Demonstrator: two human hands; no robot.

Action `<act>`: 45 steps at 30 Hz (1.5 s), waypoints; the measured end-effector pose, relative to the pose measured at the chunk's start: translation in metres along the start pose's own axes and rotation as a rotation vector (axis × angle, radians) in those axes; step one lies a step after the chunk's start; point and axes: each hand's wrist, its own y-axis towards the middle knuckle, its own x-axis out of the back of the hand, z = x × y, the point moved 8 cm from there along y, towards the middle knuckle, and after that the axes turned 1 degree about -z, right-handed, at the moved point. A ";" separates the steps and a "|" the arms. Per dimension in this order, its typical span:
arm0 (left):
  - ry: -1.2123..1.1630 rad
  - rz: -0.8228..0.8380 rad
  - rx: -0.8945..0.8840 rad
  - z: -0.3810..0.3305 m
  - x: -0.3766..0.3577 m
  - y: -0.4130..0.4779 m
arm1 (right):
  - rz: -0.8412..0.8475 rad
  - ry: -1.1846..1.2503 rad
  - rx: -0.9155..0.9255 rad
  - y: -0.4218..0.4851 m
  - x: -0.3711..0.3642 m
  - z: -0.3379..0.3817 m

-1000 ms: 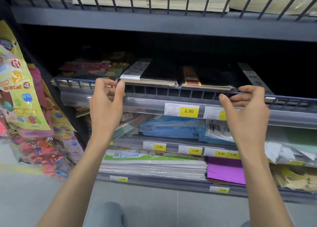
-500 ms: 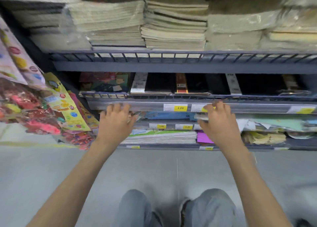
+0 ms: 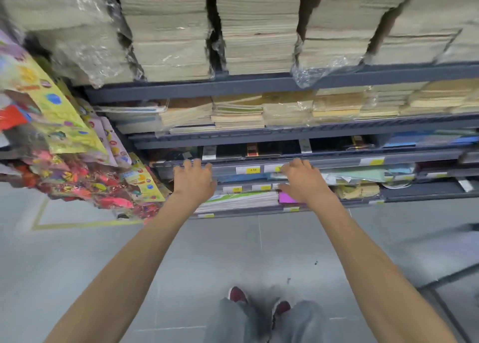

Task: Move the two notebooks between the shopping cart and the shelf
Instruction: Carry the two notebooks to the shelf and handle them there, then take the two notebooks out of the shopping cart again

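Observation:
Two black notebooks lie side by side on a low grey shelf: the left one (image 3: 228, 150) with a white label, the right one (image 3: 264, 150) with an orange band. The shelf's front rail (image 3: 337, 161) runs just below them. My left hand (image 3: 194, 180) hovers in front of the rail with fingers spread and nothing in it. My right hand (image 3: 302, 180) is likewise open and empty, just right of the yellow price tag (image 3: 252, 170). Both hands are below the notebooks and do not touch them.
Tall wrapped stacks of paper pads (image 3: 256, 31) fill the upper shelves. Colourful packets (image 3: 64, 140) hang at the left. Lower shelves hold folders and a purple sheet (image 3: 286, 198). A dark wire frame (image 3: 453, 285), possibly the cart, shows at the right edge. My feet (image 3: 259, 303) stand on grey floor.
My hands let go of the shelf rail and drew back with fingers spread. The view pulled up and away, so more upper shelves and floor show.

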 end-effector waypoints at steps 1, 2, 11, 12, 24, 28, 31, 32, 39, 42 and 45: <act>-0.007 0.005 -0.001 -0.004 0.012 -0.008 | 0.017 0.001 0.000 -0.009 0.009 -0.003; -0.013 0.001 -0.007 -0.009 0.024 -0.016 | 0.029 -0.002 -0.004 -0.018 0.017 -0.008; -0.011 -0.021 -0.097 -0.102 0.109 -0.082 | 0.003 -0.032 -0.028 -0.122 0.073 -0.083; -0.002 -0.040 -0.112 -0.115 0.119 -0.089 | -0.016 -0.033 -0.040 -0.134 0.078 -0.095; 0.043 -0.183 -0.422 -0.319 0.190 -0.148 | -0.054 0.082 -0.318 -0.273 0.071 -0.264; 0.070 -0.213 -0.555 -0.394 0.209 -0.154 | -0.046 0.134 -0.438 -0.304 0.062 -0.323; 0.098 -0.230 -0.656 -0.452 0.223 -0.150 | -0.050 0.154 -0.523 -0.325 0.060 -0.368; 0.112 -0.237 -0.691 -0.472 0.227 -0.148 | -0.053 0.163 -0.553 -0.331 0.060 -0.383; 0.169 -0.271 -0.918 -0.611 0.266 -0.128 | -0.065 0.233 -0.753 -0.358 0.051 -0.493; 0.222 -0.297 -0.999 -0.665 0.277 -0.123 | -0.076 0.280 -0.848 -0.373 0.042 -0.536; 0.248 -0.289 -1.077 -0.716 0.281 -0.122 | -0.087 0.354 -0.927 -0.392 0.025 -0.567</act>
